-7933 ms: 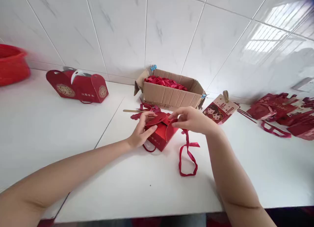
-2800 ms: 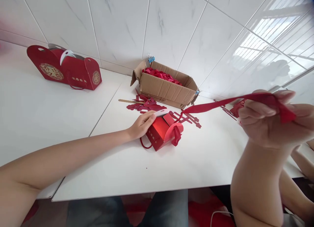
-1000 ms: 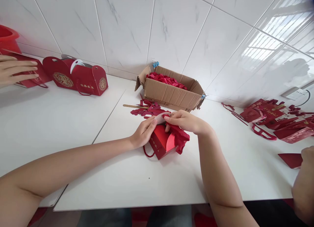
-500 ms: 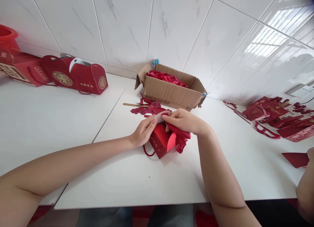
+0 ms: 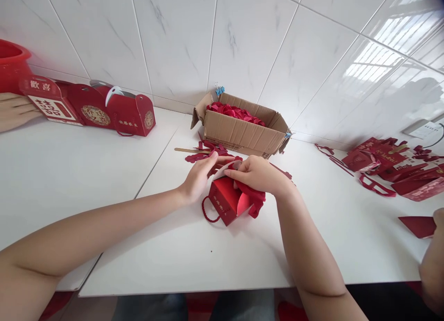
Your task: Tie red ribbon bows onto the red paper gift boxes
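Note:
A small red gift box (image 5: 225,204) with gold lettering and a twisted cord handle (image 5: 207,214) stands on the white table, its upper flap raised with the pale inner side showing. My right hand (image 5: 255,175) pinches the flap's top together with a red satin ribbon (image 5: 255,203), which drapes over the box's right side. Close by on the left, my left hand (image 5: 199,178) is open, thumb up and fingers stretched out behind the flap. Whether its fingertips touch the flap is hard to see.
Behind the box is a cardboard carton (image 5: 243,129) of red ribbons, with loose red strips (image 5: 199,158) before it. Finished-looking red boxes (image 5: 128,115) line the wall at left beside a person's hand (image 5: 17,112). More red pieces (image 5: 391,159) and another person's arm (image 5: 432,265) are at right.
My left hand has let go of the flap and opened, moving slightly left. My right hand keeps its pinch. At far left, a person's hand and a red box have come further into view.

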`<state>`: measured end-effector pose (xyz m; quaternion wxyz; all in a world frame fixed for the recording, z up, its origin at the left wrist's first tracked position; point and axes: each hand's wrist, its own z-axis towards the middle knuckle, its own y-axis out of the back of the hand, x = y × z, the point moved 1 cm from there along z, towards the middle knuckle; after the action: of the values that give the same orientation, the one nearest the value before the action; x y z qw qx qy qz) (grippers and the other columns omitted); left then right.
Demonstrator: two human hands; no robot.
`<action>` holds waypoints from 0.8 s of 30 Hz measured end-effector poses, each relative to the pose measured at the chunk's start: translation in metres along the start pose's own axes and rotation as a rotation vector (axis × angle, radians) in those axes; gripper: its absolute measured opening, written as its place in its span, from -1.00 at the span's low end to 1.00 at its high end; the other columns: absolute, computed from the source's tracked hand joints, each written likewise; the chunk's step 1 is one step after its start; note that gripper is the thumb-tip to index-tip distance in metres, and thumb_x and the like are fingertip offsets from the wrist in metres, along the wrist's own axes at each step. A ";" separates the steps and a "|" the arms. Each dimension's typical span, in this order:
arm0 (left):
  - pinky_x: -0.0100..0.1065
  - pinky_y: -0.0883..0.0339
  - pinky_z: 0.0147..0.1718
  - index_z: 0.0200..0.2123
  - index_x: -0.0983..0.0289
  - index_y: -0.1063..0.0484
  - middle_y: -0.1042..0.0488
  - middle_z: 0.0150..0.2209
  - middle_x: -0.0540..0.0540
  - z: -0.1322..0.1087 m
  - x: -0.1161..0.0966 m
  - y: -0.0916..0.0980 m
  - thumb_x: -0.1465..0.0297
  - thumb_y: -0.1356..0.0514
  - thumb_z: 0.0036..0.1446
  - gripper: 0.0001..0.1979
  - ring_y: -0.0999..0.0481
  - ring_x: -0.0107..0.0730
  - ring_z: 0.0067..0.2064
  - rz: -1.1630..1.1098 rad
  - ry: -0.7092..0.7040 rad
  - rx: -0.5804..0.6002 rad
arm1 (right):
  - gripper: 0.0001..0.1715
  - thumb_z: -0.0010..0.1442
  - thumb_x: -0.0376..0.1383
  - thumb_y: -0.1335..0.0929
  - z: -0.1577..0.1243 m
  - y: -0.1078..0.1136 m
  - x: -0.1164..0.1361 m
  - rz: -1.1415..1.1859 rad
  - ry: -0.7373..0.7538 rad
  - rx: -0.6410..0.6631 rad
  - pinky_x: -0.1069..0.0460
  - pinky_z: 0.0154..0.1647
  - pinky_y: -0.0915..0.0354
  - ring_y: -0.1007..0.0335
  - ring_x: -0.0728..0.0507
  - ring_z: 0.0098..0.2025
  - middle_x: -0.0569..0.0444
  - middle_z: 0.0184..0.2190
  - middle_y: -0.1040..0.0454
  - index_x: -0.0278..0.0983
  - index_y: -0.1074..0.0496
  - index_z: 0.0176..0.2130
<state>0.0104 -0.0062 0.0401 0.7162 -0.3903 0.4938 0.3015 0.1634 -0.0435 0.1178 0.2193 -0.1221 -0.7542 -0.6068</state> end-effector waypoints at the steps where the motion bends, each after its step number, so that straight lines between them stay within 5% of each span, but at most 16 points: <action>1: -0.13 -0.30 0.05 -0.12 0.27 -0.56 -0.57 -0.07 0.17 0.002 -0.001 0.000 0.10 -0.10 0.22 -0.58 -0.46 -0.06 0.06 -0.010 0.030 -0.023 | -0.34 0.18 0.06 -0.24 0.000 0.000 0.000 -0.002 0.003 -0.004 0.04 -0.50 0.04 0.07 0.06 -0.64 0.20 -0.74 -0.07 -0.28 -0.01 -0.70; 9: -0.32 -0.32 -0.27 -0.36 0.24 -0.62 -0.59 -0.35 0.08 0.008 -0.007 0.003 0.24 -0.36 -0.05 -0.79 -0.49 -0.32 -0.27 0.003 0.126 -0.084 | -0.35 0.20 -0.01 -0.26 0.003 -0.003 0.002 -0.051 0.026 -0.019 0.03 -0.48 0.05 0.05 0.05 -0.62 0.20 -0.76 -0.09 -0.30 0.00 -0.71; 24: -0.41 -0.19 -0.43 -0.52 0.30 -0.45 -0.36 -0.48 -0.02 0.011 -0.019 0.005 0.28 -0.31 -0.07 -0.80 -0.32 -0.48 -0.42 0.129 0.154 -0.108 | -0.31 0.15 0.09 -0.27 0.000 -0.003 0.000 -0.014 0.030 -0.061 0.03 -0.54 0.11 0.12 0.04 -0.63 0.20 -0.74 0.01 -0.28 0.07 -0.68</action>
<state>0.0052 0.0045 0.0587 0.6331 -0.4178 0.5544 0.3423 0.1622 -0.0437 0.1152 0.2225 -0.1143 -0.7329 -0.6327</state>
